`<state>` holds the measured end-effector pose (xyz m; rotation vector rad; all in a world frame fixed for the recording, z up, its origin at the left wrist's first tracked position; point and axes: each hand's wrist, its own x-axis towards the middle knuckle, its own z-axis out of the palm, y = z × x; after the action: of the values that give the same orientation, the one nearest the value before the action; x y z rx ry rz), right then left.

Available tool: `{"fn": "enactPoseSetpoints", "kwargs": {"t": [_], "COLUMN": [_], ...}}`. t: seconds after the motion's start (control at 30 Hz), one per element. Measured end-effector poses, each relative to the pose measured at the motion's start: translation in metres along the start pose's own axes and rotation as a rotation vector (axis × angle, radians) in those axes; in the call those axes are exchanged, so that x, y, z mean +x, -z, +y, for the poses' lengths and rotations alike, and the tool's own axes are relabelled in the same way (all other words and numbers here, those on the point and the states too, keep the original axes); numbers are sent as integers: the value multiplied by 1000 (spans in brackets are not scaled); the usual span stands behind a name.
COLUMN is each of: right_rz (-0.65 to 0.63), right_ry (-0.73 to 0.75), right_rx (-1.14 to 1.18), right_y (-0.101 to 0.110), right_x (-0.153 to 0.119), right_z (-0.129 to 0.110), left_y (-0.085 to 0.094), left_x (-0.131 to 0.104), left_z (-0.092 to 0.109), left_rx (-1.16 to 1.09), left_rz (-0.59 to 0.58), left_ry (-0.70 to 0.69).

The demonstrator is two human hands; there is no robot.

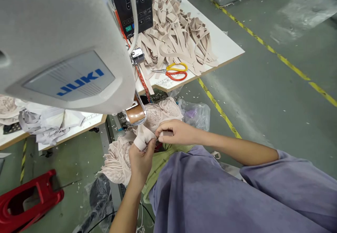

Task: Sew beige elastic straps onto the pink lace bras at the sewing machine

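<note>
Just below the sewing machine's head (65, 50), my left hand (140, 157) is closed on a pale beige fabric band (143, 136). My right hand (176, 131) meets it from the right, fingers curled, with its fingertips at the band's edge and a small pale piece showing between the fingers. Whether that piece belongs to the band cannot be made out. Beige lace bras (117, 162) hang in a bunch to the left of my left hand, and more lace cups (158, 113) lie behind my hands.
Beige strips (173, 36) are heaped on the white table (226, 50), with red-and-yellow scissors (176, 72) at its edge. The control panel (134, 8) stands beside the machine. Grey-white fabric pieces (50, 120) lie at left, above a red stool (31, 201). A plastic bag (197, 115) is behind my right hand.
</note>
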<state>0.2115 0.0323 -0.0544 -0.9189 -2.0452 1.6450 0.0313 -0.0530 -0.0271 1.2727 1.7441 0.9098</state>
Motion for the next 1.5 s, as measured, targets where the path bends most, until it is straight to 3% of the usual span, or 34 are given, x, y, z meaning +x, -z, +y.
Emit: {"fn": "enactPoseSetpoints", "kwargs": {"t": [0.1, 0.2, 0.43, 0.67, 0.87, 1.0, 1.1, 1.2, 1.37, 1.43, 1.5], "right_rz": [7, 65, 35, -45, -137, -103, -92, -37, 73, 39, -42], "right_ry": [-49, -3, 111, 42, 29, -162, -223, -186, 46, 45, -23], "right_rx": [59, -91, -334, -262, -110, 83, 203, 158, -117, -106, 30], "right_y": [13, 19, 16, 27, 37, 33, 31, 28, 25, 28, 35], "right_x": [0, -2, -4, 5, 16, 15, 13, 11, 11, 13, 16], "right_z": [-6, -14, -26, -26, -17, -17, -17, -18, -26, -33, -42], "left_y": [7, 12, 6, 7, 10, 5, -1, -8, -7, -4, -5], "left_x": [6, 10, 7, 12, 21, 25, 25, 25, 21, 14, 6], "left_z": [0, 3, 22, 21, 14, 12, 10, 10, 14, 11, 2], "left_rx": [-27, -98, -150, -8, -104, -200, -283, -372, -471, -537, -659], "left_rz": [-89, -151, -126, -133, -177, -123, -83, -28, 11, 3, 70], "left_ry": [9, 35, 44, 72, 163, 205, 221, 236, 279, 272, 232]}}
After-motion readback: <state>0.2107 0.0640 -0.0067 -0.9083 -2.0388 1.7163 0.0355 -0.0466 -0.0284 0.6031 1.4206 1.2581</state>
